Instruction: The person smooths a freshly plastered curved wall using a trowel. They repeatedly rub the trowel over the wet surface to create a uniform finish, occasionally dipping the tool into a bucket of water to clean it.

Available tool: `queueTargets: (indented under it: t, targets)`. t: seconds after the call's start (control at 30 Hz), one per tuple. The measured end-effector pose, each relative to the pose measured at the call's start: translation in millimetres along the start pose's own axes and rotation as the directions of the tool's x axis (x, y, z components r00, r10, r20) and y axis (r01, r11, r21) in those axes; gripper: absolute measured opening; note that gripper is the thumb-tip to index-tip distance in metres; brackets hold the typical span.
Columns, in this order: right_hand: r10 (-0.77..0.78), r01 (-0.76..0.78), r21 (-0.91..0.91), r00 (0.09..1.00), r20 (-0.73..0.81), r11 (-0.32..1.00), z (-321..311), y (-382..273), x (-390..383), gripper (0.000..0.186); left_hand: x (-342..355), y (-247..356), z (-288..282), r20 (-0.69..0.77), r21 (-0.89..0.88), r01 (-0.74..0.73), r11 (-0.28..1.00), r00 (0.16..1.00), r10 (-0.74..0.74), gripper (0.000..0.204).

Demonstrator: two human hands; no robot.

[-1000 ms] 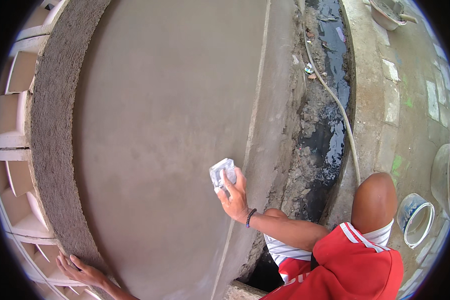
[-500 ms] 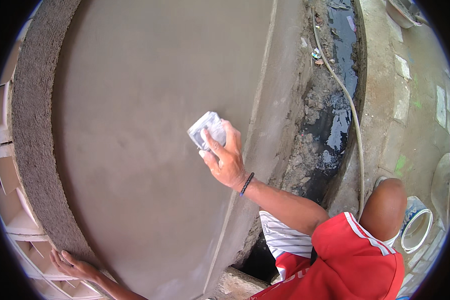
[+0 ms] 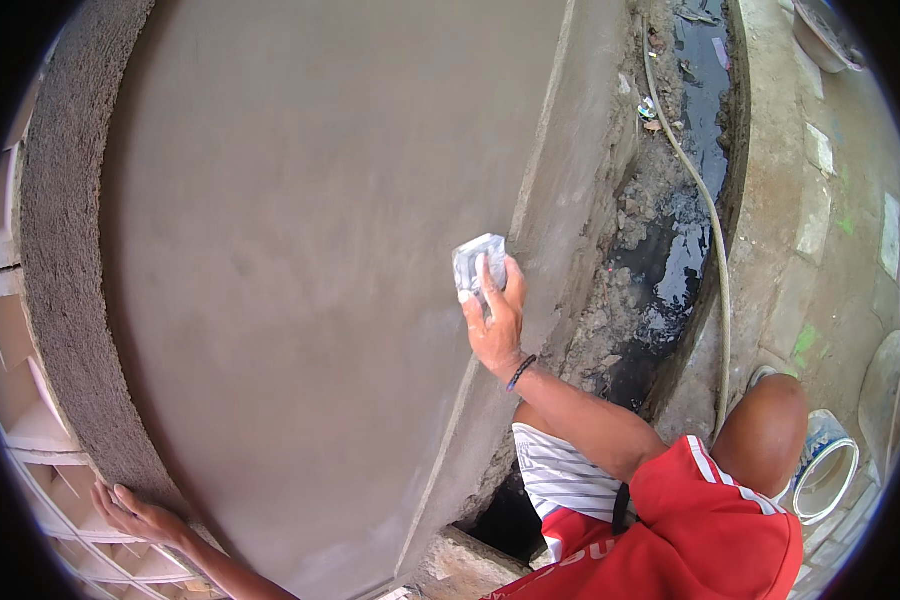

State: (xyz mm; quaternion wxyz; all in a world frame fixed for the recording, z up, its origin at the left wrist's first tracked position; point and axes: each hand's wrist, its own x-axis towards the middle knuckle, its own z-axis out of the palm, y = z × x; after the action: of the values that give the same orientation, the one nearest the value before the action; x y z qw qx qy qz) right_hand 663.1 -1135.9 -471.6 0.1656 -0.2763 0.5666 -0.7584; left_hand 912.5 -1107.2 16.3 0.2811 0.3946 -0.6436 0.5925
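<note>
My right hand presses a pale grey-white folded pad against a smooth grey cement surface, close to its right edge. Whether the pad is paper, plastic or sponge I cannot make out. The fingers are closed over it and dusted with pale residue. At the lower left, my left hand rests on the outer edge of a rough grey cement band, its fingers stretched out and holding nothing.
Right of the cement surface runs a ditch of dark water, with a pale hose along it. A white bucket stands by my knee; a basin lies at the far right. Pale hollow blocks border the left side.
My right hand has moved right with the pad, from the smooth surface to near its right edge. My left hand stays at the rough band. The view has shifted slightly.
</note>
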Motion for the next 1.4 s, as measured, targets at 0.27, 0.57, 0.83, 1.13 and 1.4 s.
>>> queueTargets:
  t: [0.27, 0.57, 0.83, 1.13, 1.4]
  targets:
    - [-0.021, 0.009, -0.159, 0.997, -0.072, 0.987, -17, -15, 98, 0.062, -3, 16, 0, 0.041, -0.005, 0.021, 1.000, 0.999, -0.021, 0.056]
    - [-0.182, 0.182, 0.011, 0.975, 0.129, 0.983, 1, -60, 17, 0.061, 0, 8, -2, 0.048, -0.008, 0.014, 1.000, 0.999, -0.014, 0.053]
    - [0.206, -0.205, -0.066, 0.978, 0.012, 0.976, -12, 7, 0, 0.064, 1, 8, -4, 0.039, -0.014, 0.012, 1.000, 0.999, -0.011, 0.052]
    - [0.061, -0.067, -0.046, 0.991, -0.116, 0.997, -18, 1, 105, 0.059, -7, 7, 5, 0.028, -0.049, 0.040, 0.998, 0.999, -0.038, 0.049]
    - [-0.165, 0.165, -0.005, 0.986, 0.006, 0.986, 2, -53, 81, 0.062, -4, 12, -6, 0.017, -0.007, 0.014, 1.000, 1.000, -0.014, 0.047]
